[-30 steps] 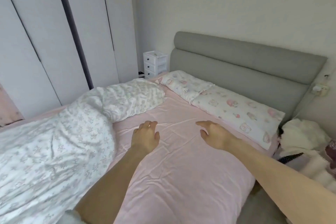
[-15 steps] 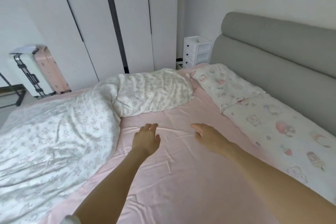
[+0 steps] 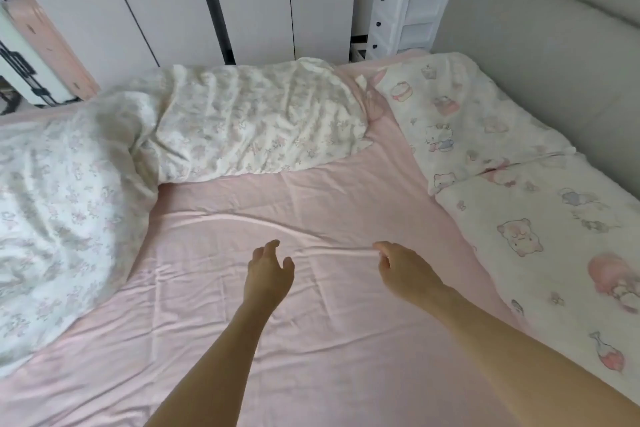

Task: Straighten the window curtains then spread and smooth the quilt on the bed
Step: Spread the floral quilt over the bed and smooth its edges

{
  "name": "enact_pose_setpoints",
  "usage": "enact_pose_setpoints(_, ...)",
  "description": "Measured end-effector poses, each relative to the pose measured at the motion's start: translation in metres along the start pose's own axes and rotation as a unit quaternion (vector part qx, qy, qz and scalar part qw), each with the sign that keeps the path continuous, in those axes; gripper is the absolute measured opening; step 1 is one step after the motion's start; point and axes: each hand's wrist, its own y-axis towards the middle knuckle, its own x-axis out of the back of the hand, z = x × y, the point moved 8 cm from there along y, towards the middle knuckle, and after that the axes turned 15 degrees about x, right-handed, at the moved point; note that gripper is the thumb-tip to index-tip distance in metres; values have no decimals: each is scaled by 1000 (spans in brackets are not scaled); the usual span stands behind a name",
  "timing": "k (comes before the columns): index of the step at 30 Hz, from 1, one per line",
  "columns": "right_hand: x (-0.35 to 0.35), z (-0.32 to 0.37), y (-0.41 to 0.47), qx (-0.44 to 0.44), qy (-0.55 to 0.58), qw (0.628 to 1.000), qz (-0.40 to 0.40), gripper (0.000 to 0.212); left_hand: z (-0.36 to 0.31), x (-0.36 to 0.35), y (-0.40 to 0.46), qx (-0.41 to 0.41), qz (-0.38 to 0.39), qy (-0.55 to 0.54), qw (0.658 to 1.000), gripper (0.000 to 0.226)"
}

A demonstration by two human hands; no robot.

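Quilt point(image 3: 145, 163): bunched across the upper left of the frame; we should grip its near edge and draw it over the bare pink sheet point(image 3: 311, 340)
Pillows point(image 3: 502, 184): at right, keep clear
Left hand point(image 3: 268, 274), right hand point(image 3: 403, 265): lower centre, fingers loosely spread, holding nothing

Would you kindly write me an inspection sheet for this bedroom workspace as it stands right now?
Surface: pink sheet on the bed, creased, mostly bare at the middle.
Job's things: floral quilt bunched along the far and left side, not spread; curtains not in view.
Clutter: two cartoon-print pillows lying against the grey headboard.
Grippers: left hand and right hand over the sheet, fingers loosely curled, holding nothing.
Cables: nothing seen.
Surroundings: white wardrobe doors, white drawer unit, a suitcase at far left.
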Motion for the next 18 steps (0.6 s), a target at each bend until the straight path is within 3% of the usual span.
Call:
enact_pose_setpoints(5,-62,-49,77,86,-89,991,55,46,-8,-78,89,-6,-31,56,998,54)
enact_pose_setpoints(13,-108,-137,199,84,-83,992,-37,52,-52,-165,230,-57,-121,180,975,61)
enact_pose_setpoints(16,-111,-152,238,110,-148,982,-32,51,-49,-195,254,-53,-103,229,967,59)
enact_pose_setpoints(18,-113,-159,266,128,-169,976,-43,50,-44,-205,263,-54,-137,233,961,60)
